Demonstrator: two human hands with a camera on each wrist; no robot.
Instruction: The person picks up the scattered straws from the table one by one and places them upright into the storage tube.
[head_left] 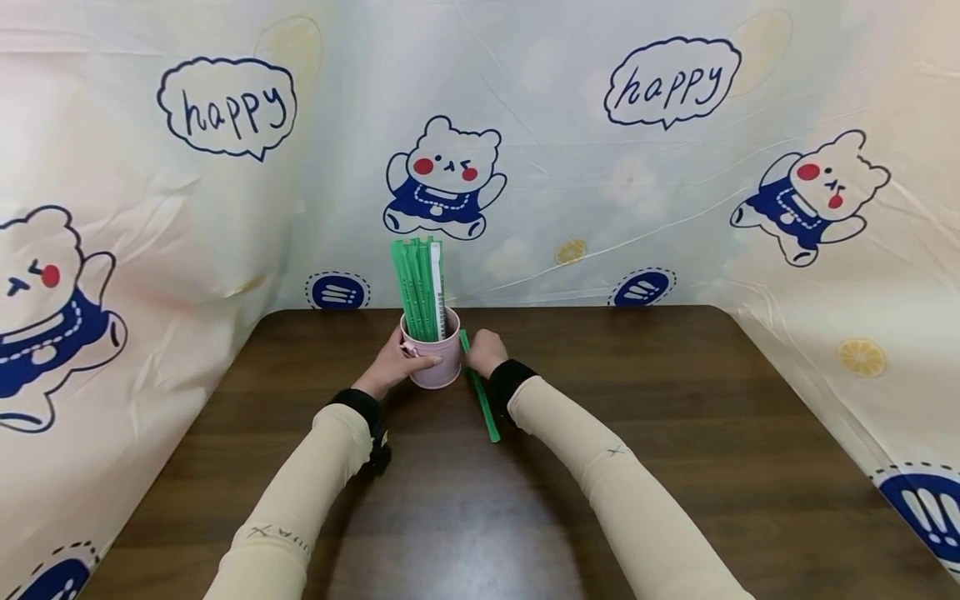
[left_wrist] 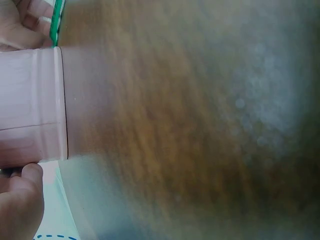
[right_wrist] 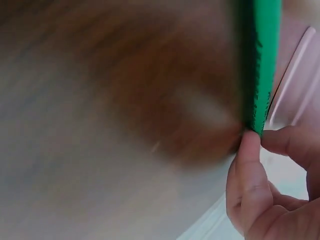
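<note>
A small pink bucket [head_left: 438,367] stands upright near the far edge of the table. It holds several long green wrapped straws [head_left: 414,287] and a white one [head_left: 437,287]. My left hand [head_left: 392,363] grips the bucket's left side, its thumb across the front; in the left wrist view the bucket wall [left_wrist: 30,110] hides most of the fingers. Just right of the bucket, my right hand [head_left: 487,353] pinches the far end of a single green wrapped straw [head_left: 486,408], which slants toward me. Black print shows on this straw [right_wrist: 265,65] in the right wrist view.
The dark wooden table [head_left: 450,517] has rounded far corners. A pale curtain [head_left: 555,167] printed with bears and the word "happy" hangs right behind it and along both sides. A dark wrist device [head_left: 378,454] sits at my left cuff.
</note>
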